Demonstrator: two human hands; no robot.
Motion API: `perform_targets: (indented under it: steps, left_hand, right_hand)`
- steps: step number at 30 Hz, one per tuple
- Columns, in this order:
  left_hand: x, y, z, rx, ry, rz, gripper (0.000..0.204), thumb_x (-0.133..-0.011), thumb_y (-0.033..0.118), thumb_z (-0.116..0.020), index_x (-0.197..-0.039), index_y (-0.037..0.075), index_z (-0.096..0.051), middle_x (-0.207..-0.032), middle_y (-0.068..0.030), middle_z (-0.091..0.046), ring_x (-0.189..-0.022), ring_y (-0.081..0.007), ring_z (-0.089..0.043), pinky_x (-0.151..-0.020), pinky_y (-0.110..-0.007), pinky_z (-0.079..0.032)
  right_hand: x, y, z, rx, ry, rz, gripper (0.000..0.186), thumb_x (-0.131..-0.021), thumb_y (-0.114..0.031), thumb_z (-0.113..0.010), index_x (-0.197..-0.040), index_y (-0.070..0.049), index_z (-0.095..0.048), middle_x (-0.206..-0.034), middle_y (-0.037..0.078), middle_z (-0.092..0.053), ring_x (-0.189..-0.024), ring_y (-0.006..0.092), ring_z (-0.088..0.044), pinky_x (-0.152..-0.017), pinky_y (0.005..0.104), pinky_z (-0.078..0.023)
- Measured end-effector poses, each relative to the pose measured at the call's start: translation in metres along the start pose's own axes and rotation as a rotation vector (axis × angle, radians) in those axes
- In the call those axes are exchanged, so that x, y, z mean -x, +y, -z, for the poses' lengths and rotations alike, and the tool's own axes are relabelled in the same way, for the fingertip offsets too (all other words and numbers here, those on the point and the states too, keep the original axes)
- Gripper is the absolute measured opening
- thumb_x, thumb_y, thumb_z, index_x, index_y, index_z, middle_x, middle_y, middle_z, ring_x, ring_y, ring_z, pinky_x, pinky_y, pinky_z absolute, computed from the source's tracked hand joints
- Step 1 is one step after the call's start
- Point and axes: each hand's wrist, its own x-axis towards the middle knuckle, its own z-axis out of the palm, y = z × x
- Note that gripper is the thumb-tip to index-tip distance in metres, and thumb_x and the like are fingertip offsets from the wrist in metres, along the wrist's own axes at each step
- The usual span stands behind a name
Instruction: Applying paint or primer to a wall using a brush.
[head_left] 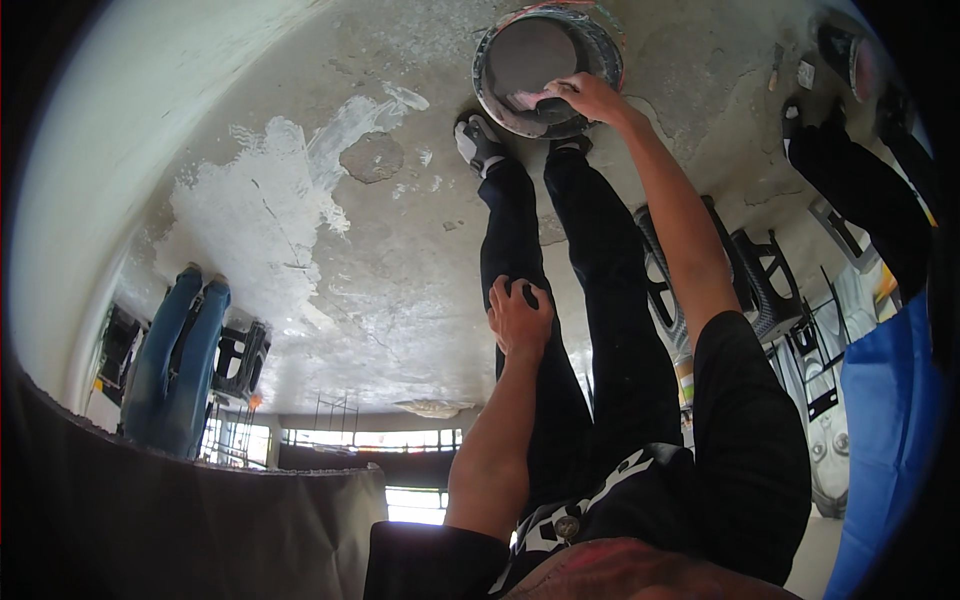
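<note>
Over the near rim of a round bucket (478, 85), my right hand (590, 97) reaches in with its fingers closed. In it is a pinkish, smeared thing (532, 98) whose kind I cannot make out. It touches the smooth grey paste (530, 55) inside the bucket. My left hand (520, 318) rests on my left leg (515, 235) around the knee, its thumb and fingers apart on the black trousers, with nothing seen in it. The bucket stands on the floor just in front of my shoes (480, 143).
White smears mark the grey floor (255, 200) at left. A person in jeans (170, 360) stands there; another in dark trousers (865, 190) is at right. Black stools (770, 275) stand beside my right leg. A small scraper (776, 66) lies at far right.
</note>
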Motion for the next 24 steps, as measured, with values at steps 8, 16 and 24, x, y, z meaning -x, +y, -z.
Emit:
perform_targets:
  steps: [8,16,24]
  left_hand:
    - [-0.002,0.003,0.000,-0.012,-0.013,0.011,0.030,-0.091,0.029,-0.058,-0.108,0.007,-0.069,-0.133,-0.0152,-0.054,-0.127,-0.0335,-0.050,-0.100,-0.047,-0.044]
    - [-0.003,0.009,-0.001,-0.027,-0.035,0.015,0.031,-0.091,0.029,-0.058,-0.109,0.007,-0.069,-0.135,-0.0155,-0.053,-0.128,-0.0340,-0.050,-0.100,-0.048,-0.044]
    - [-0.004,0.013,0.000,-0.008,-0.043,0.050,0.031,-0.092,0.030,-0.057,-0.110,0.007,-0.068,-0.136,-0.0151,-0.052,-0.130,-0.0342,-0.049,-0.103,-0.049,-0.043]
  right_hand:
    - [0.009,-0.027,-0.023,0.188,0.175,-0.015,0.033,-0.100,-0.036,-0.055,-0.115,-0.013,-0.074,-0.104,0.019,-0.073,-0.099,0.0399,-0.068,-0.087,0.0467,-0.054]
    - [-0.009,0.003,-0.055,0.459,0.034,-0.031,0.032,-0.098,-0.032,-0.059,-0.118,-0.011,-0.072,-0.102,0.017,-0.074,-0.098,0.0374,-0.070,-0.084,0.0504,-0.057]
    - [-0.052,0.017,-0.058,0.485,0.183,-0.137,0.028,-0.091,-0.026,-0.065,-0.114,-0.011,-0.070,-0.104,0.013,-0.073,-0.100,0.0326,-0.070,-0.080,0.0486,-0.059]
